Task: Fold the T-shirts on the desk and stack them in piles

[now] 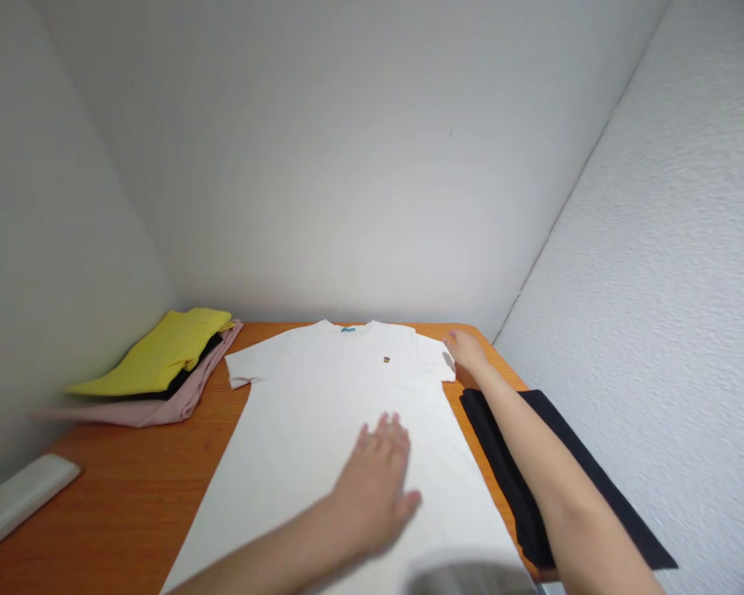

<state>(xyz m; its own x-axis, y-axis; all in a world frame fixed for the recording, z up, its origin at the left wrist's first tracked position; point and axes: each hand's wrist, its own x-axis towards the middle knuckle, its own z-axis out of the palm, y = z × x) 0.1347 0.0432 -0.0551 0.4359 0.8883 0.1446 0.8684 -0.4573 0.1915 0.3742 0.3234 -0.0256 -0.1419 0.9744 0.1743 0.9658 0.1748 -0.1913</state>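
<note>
A white T-shirt lies spread flat, with its collar toward the far wall and a small emblem on the chest. My left hand is over the middle of the shirt, palm down with the fingers stretched out; it looks slightly blurred. At the outer edge of the sleeve on the right, my right hand has its fingers closed on the cloth. Its fingertips are partly hidden. The other sleeve lies out to the left. The shirt's lower hem is out of view.
Folded clothes, yellow over black and pink, are piled at the left of the wooden table. A white, bar-like object is at the lower left. Folded black cloth lies under my right forearm. Walls border the table.
</note>
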